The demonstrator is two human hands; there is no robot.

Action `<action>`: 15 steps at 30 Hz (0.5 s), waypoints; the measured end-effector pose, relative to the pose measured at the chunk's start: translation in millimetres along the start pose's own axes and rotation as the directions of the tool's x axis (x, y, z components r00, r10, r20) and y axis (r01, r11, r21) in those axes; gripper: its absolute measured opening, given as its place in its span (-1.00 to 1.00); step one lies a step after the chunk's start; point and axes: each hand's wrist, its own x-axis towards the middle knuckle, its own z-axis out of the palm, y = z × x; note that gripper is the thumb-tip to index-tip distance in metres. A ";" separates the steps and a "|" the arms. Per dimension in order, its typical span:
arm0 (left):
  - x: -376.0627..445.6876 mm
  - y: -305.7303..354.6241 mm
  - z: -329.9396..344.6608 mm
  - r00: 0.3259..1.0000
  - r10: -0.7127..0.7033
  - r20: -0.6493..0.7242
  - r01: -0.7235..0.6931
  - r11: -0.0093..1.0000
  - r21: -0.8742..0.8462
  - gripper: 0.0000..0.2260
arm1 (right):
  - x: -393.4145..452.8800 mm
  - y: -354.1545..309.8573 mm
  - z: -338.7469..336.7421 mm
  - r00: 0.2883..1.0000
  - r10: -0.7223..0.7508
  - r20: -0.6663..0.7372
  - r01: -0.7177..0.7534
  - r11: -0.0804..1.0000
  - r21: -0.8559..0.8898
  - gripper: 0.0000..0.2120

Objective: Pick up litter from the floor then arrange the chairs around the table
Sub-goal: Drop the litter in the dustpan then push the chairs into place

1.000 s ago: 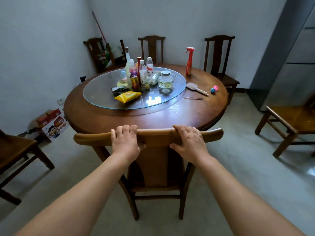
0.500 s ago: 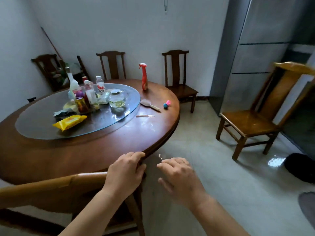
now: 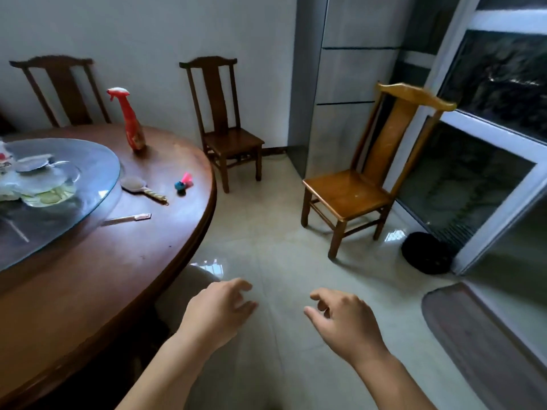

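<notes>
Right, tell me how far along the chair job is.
Done: no litter shows on the visible floor. In hand: nothing; the left hand and right hand are empty and open, pointed toward the light chair. Left: that chair by the window and the dark chair by the wall stand apart from the table.

My left hand (image 3: 217, 312) and right hand (image 3: 344, 322) hover empty over floor (image 3: 275, 232); light chair (image 3: 364, 184) apart from table (image 3: 165, 232) (2 darker chairs by wall).
</notes>
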 end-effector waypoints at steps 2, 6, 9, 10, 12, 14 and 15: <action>48.9 15.0 8.4 0.999 0.025 0.044 -0.024 1.000 -0.006 -0.68 | 36.6 22.2 -9.0 0.998 0.063 -0.017 -0.063 0.998 0.012 -0.74; 145.5 53.1 10.1 0.990 0.104 0.092 -0.104 0.995 -0.004 -0.67 | 102.5 60.7 -33.2 0.981 0.184 -0.058 -0.184 0.983 0.021 -0.75; 209.6 92.7 13.8 0.978 0.174 0.118 -0.175 0.985 -0.003 -0.66 | 143.6 91.1 -53.7 0.959 0.263 -0.103 -0.259 0.965 0.046 -0.75; 229.0 108.4 16.5 0.971 0.200 0.131 -0.201 0.980 -0.008 -0.66 | 156.9 104.2 -60.9 0.950 0.289 -0.121 -0.284 0.957 0.051 -0.75; 261.5 136.8 25.9 0.956 0.250 0.154 -0.251 0.968 -0.008 -0.66 | 179.1 130.1 -72.6 0.929 0.339 -0.148 -0.332 0.941 0.072 -0.76; 289.4 162.2 38.6 0.940 0.288 0.184 -0.290 0.957 -0.013 -0.66 | 198.9 155.7 -82.1 0.911 0.379 -0.164 -0.368 0.925 0.096 -0.77; 303.9 177.4 46.6 0.932 0.303 0.199 -0.305 0.952 -0.018 -0.66 | 209.9 171.6 -87.4 0.902 0.395 -0.173 -0.381 0.918 0.105 -0.78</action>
